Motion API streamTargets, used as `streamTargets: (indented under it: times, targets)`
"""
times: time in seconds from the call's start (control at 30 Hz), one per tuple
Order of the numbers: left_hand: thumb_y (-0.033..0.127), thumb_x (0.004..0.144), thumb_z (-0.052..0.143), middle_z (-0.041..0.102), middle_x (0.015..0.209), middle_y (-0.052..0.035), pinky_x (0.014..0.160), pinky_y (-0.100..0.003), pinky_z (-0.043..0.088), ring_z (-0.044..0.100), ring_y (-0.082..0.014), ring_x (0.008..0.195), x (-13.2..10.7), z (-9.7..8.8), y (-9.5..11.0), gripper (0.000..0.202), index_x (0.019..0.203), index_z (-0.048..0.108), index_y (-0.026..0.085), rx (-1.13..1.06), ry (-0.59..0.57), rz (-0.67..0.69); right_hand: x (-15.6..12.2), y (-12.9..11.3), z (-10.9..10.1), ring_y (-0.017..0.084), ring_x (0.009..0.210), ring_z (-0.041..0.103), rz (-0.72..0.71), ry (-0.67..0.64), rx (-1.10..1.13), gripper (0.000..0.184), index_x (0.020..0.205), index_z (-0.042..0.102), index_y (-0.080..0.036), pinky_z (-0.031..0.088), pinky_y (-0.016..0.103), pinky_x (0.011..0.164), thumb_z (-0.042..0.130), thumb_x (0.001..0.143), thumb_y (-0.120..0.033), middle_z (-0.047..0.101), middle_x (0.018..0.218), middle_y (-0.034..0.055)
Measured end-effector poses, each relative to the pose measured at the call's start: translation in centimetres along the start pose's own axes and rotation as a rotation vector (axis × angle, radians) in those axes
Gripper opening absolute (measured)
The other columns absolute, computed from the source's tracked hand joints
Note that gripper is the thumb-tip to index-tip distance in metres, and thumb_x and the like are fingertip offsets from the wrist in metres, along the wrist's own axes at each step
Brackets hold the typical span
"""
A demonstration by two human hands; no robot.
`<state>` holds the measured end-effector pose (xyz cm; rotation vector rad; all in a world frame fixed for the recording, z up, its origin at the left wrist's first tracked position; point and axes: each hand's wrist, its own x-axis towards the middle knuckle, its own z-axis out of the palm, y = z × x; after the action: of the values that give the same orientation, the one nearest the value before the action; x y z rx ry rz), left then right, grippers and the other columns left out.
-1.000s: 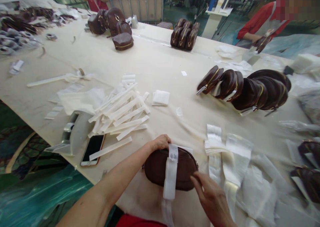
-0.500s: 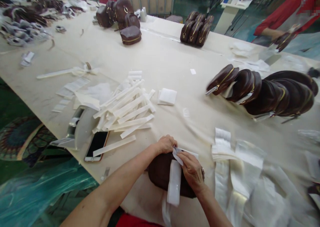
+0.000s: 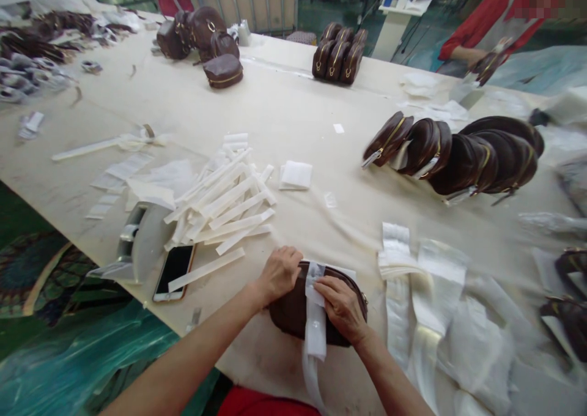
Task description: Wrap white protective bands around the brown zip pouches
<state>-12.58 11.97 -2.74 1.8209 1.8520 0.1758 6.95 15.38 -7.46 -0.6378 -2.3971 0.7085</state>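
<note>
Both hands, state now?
Left hand: fingers curled at the dark-brown, rounded leather-look pouch; grip unclear.
Right hand: fingers on the white, translucent strip over the pouch; pinch unclear.

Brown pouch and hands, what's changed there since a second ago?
The right hand has moved from the right side of the brown pouch up onto the white strip; the left hand has shifted slightly left along the pouch's top edge. The phone stayed put.

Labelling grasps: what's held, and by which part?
Left hand holds the brown pouch by its upper-left edge; right hand touches the white strip near its upper end, pinching or pressing unclear.
</note>
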Motion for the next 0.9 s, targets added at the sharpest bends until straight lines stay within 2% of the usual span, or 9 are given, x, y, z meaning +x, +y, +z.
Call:
streamTargets:
  times: [0.1,0.13,0.23,0.3,0.4,0.53,0.7,0.8,0.9]
  targets:
    - [0.023,0.086,0.051,0.062,0.094,-0.0064,0.083,-0.030,0.045,0.057,-0.0178,0.091,-5.2,1.7,1.4,0.011,0.089,0.059,0.017,-0.033,0.060,0.185,0.1,0.0,-0.1,0.019,0.091,0.064,-0.009,0.009,0.008,0.031,0.100,0.067,-0.021,0.057,0.033,0.079,0.046,0.082,-0.007,0.069,0.095,0.0076]
    - [0.028,0.086,0.053,0.062,0.098,-0.0067,0.080,-0.032,0.044,0.056,-0.0186,0.091,-6.5,2.5,1.8,0.015,0.094,0.059,0.018,-0.042,0.150,0.307,0.2,0.0,-0.2,0.019,0.091,0.064,-0.010,0.014,0.009,0.031,0.101,0.067,-0.021,0.057,0.033,0.079,0.046,0.082,-0.007,0.069,0.095,0.0073]
    - [0.033,0.088,0.050,0.062,0.102,-0.0077,0.081,-0.036,0.042,0.056,-0.0207,0.094,-8.4,4.9,2.3,0.022,0.103,0.058,0.018,-0.001,0.358,0.464,-0.1,-0.1,-0.4,0.018,0.094,0.063,-0.035,0.023,0.015,0.032,0.102,0.066,-0.021,0.056,0.034,0.082,0.044,0.084,-0.006,0.069,0.095,0.0072]
    - [0.031,0.090,0.046,0.063,0.099,-0.0080,0.083,-0.037,0.041,0.056,-0.0203,0.095,-8.5,5.8,2.2,0.023,0.104,0.057,0.017,0.011,0.418,0.481,-0.6,-0.3,-0.6,0.018,0.097,0.062,-0.063,0.038,0.019,0.030,0.104,0.066,-0.020,0.055,0.035,0.085,0.045,0.086,-0.007,0.068,0.097,0.0079]
    - [0.029,0.091,0.044,0.063,0.101,-0.0081,0.087,-0.036,0.040,0.056,-0.0191,0.097,-8.2,6.3,1.8,0.022,0.102,0.058,0.017,-0.008,0.430,0.483,-1.7,-0.9,-0.8,0.019,0.103,0.060,-0.101,0.040,0.000,0.031,0.110,0.063,-0.020,0.055,0.037,0.088,0.046,0.087,-0.009,0.067,0.101,0.0089]
    - [0.033,0.092,0.042,0.062,0.101,-0.0083,0.087,-0.037,0.041,0.055,-0.0195,0.097,-8.3,6.6,1.4,0.024,0.098,0.059,0.016,-0.029,0.456,0.469,-2.9,-1.8,-1.1,0.021,0.104,0.060,-0.160,-0.030,-0.064,0.030,0.112,0.063,-0.021,0.055,0.039,0.086,0.047,0.088,-0.013,0.068,0.101,0.0092]
    - [0.040,0.092,0.041,0.058,0.107,-0.0148,0.086,-0.037,0.044,0.054,-0.0220,0.102,-8.5,7.0,1.2,0.035,0.109,0.054,0.011,-0.033,0.543,0.411,-3.6,-2.4,-1.3,0.022,0.105,0.059,-0.188,-0.052,-0.103,0.034,0.113,0.062,-0.018,0.055,0.040,0.087,0.042,0.086,-0.009,0.067,0.104,0.0105]
    - [0.031,0.092,0.043,0.059,0.113,-0.0122,0.090,-0.036,0.041,0.050,-0.0219,0.110,-8.4,7.0,1.1,0.031,0.118,0.051,0.016,0.044,0.537,0.517,-3.9,-2.7,-1.6,0.023,0.109,0.057,-0.181,-0.089,-0.082,0.038,0.117,0.060,-0.017,0.054,0.042,0.090,0.042,0.085,-0.008,0.066,0.108,0.0119]
    - [0.024,0.092,0.041,0.063,0.111,-0.0083,0.091,-0.035,0.038,0.051,-0.0203,0.108,-8.2,6.8,0.9,0.029,0.117,0.053,0.017,0.082,0.511,0.598,-4.3,-3.2,-2.3,0.023,0.117,0.053,-0.158,-0.137,-0.034,0.042,0.124,0.055,-0.014,0.052,0.042,0.095,0.042,0.084,-0.009,0.063,0.115,0.0134]
